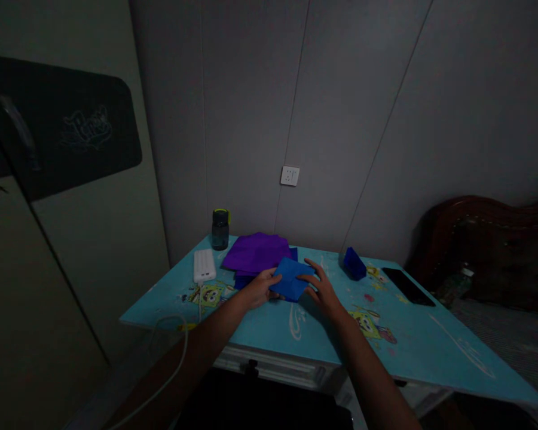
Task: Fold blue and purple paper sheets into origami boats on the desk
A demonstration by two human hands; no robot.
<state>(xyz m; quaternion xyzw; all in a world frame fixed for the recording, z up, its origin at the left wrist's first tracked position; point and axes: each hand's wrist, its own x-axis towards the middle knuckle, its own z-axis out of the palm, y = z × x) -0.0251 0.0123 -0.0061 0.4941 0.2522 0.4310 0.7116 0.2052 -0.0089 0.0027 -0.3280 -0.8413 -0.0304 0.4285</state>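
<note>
A blue sheet of paper (290,279), partly folded, lies on the light blue cartoon-printed table (412,346). My left hand (260,288) grips its left edge, fingers curled onto it. My right hand (321,288) presses on its right side with the fingers laid over the edge. Just behind lies a stack of purple and blue paper sheets (255,252). A small folded blue paper piece (354,263) stands to the right of the sheet, apart from both hands.
A white power bank (204,265) with a cable running off the front edge lies at the left. A dark bottle (220,229) stands at the back left corner. A black phone (407,286) lies right. A wall socket (289,175) is behind; a dark wooden headboard (488,245) is at right.
</note>
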